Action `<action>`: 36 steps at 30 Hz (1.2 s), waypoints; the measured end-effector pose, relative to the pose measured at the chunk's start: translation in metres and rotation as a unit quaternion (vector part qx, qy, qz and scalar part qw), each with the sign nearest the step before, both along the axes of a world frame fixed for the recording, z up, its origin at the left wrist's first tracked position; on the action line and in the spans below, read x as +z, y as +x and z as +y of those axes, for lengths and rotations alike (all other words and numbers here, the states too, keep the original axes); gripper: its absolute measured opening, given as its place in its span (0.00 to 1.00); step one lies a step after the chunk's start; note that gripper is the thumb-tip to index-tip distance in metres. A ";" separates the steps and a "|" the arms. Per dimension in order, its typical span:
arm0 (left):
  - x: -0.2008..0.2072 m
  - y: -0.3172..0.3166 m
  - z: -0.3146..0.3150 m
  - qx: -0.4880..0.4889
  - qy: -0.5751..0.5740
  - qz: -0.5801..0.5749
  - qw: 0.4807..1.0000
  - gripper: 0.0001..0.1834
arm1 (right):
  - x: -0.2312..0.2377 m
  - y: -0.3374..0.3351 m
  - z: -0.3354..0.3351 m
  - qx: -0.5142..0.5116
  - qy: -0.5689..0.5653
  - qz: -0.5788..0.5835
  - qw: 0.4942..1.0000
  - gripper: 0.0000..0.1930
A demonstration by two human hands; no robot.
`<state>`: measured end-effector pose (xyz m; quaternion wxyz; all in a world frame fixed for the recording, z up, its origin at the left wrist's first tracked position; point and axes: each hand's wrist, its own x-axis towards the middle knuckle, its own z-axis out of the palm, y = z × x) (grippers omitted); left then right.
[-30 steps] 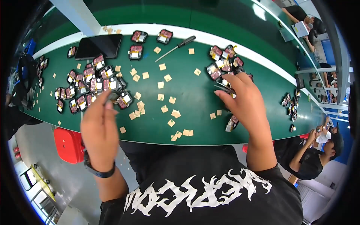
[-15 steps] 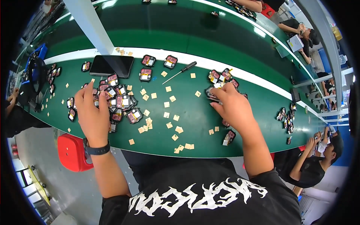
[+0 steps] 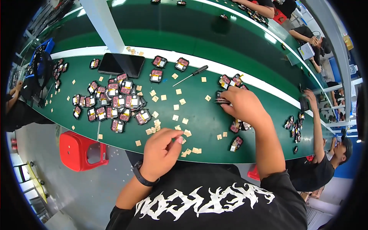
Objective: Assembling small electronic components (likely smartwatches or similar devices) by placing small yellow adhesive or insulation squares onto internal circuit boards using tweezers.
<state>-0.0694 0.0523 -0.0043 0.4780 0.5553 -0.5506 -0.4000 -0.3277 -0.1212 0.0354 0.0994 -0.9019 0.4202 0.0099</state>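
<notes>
My left hand is at the table's near edge, fingers curled and thumb close to the index finger; anything between them is hidden. Beside its fingertips lie small beige squares. My right hand is closed at the right-hand group of small black-cased circuit modules. Between its thumb and fingers shows a thin grey metal-looking piece, mostly covered. A dark module touches or lies right by these fingertips. To the left is a larger heap of modules, with red boards, white blocks and yellow tape.
A screwdriver, a dark flat tablet-like device and several loose modules lie toward the far side of the green table. A white post rises behind. A red stool stands at left. Other people work at right.
My left hand has left the module heap and moved right and nearer to me, its spread fingers now curled. My right hand stays at the right-hand modules. The view has shifted slightly.
</notes>
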 end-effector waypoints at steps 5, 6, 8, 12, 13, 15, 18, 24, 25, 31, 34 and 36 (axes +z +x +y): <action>-0.002 -0.006 0.001 -0.049 0.032 0.022 0.998 0.12 | 0.000 0.005 -0.003 0.014 0.059 -0.045 0.997 0.13; -0.004 -0.006 0.001 -0.067 0.051 0.033 0.996 0.16 | 0.000 0.007 0.002 0.005 0.096 -0.061 0.994 0.13; -0.004 -0.017 0.000 -0.053 0.090 0.148 0.984 0.21 | -0.001 0.015 0.023 0.037 0.104 -0.145 0.983 0.13; -0.010 -0.026 -0.008 -0.100 0.180 0.398 0.894 0.31 | 0.012 0.041 0.076 0.049 0.176 -0.223 0.958 0.15; -0.009 -0.027 -0.008 -0.095 0.193 0.418 0.882 0.27 | 0.013 0.044 0.084 0.048 0.171 -0.237 0.955 0.13; -0.010 -0.027 -0.009 -0.091 0.201 0.392 0.893 0.26 | 0.012 0.038 0.095 0.010 0.150 -0.276 0.949 0.12; -0.013 -0.027 -0.006 -0.087 0.183 0.327 0.923 0.25 | 0.021 0.028 0.105 -0.050 0.130 -0.321 0.937 0.09; -0.009 -0.028 -0.006 -0.093 0.101 0.213 0.967 0.29 | 0.005 0.033 0.130 -0.154 0.189 -0.371 0.896 0.08; -0.009 -0.030 -0.006 -0.076 0.073 0.199 0.974 0.30 | 0.006 0.034 0.133 -0.205 0.280 -0.383 0.856 0.08; -0.007 -0.031 0.000 -0.090 0.051 0.184 0.977 0.27 | 0.009 0.051 0.128 -0.323 0.474 -0.415 0.706 0.10; -0.016 -0.033 0.004 -0.050 0.024 0.158 0.986 0.22 | 0.014 0.057 0.121 -0.331 0.513 -0.394 0.687 0.11; -0.013 -0.031 0.005 -0.053 0.026 0.140 0.988 0.21 | 0.018 0.059 0.119 -0.365 0.536 -0.384 0.658 0.12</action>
